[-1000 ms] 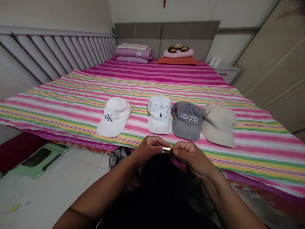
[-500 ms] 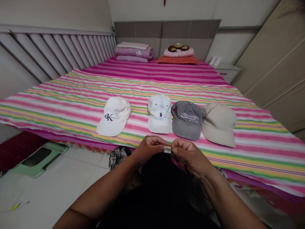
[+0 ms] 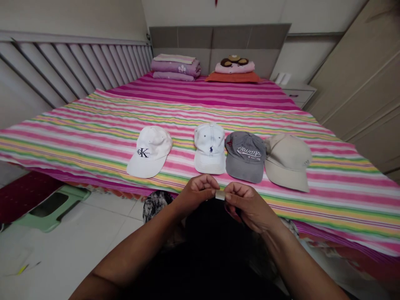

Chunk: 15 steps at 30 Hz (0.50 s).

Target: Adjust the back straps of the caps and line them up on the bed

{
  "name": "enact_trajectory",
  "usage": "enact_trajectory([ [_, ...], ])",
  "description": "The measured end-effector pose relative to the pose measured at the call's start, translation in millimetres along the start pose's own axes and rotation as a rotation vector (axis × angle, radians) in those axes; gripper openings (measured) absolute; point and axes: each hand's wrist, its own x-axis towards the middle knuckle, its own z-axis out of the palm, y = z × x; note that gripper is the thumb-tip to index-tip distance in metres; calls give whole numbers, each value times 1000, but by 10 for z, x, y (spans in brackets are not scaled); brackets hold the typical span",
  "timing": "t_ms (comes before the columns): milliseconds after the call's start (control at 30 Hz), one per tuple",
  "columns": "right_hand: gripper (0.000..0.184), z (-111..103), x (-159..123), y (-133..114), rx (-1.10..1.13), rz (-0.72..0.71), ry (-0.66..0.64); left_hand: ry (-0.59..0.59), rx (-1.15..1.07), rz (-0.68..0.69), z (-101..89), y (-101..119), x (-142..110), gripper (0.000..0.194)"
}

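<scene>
My left hand (image 3: 198, 192) and my right hand (image 3: 246, 204) meet in front of me at the bed's near edge, both pinching a small shiny metal buckle (image 3: 220, 195) at the top of a black cap (image 3: 212, 233) that lies below them. Beyond my hands a row of caps rests on the striped bedspread (image 3: 93, 133): a white cap with a black logo (image 3: 150, 152), a white cap with a small blue emblem (image 3: 209, 148), a grey cap with lettering (image 3: 245, 156) and a beige cap (image 3: 287, 160).
Folded purple bedding (image 3: 175, 68) and an orange pillow with a plush toy (image 3: 233, 71) lie at the headboard. A green plastic stool (image 3: 51, 208) stands on the tiled floor at left. A nightstand (image 3: 296, 93) and wardrobe (image 3: 359, 79) are at right.
My hands have risen slightly and the buckle between my fingers has turned, now looking paler. The caps on the bed have not moved.
</scene>
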Motion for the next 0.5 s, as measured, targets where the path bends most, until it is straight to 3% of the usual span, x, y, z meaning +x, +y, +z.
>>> enact_trajectory([
  [200,18,-83,-16,-25,35,9,57,35,-20,-29,-12,16,4,18],
  [367,17,-51,0,-7,24,-40,12,-25,3,-49,5,3,8,19],
  [500,21,-28,8,0,5,-50,57,-82,-48,-56,-18,6,-17,25],
])
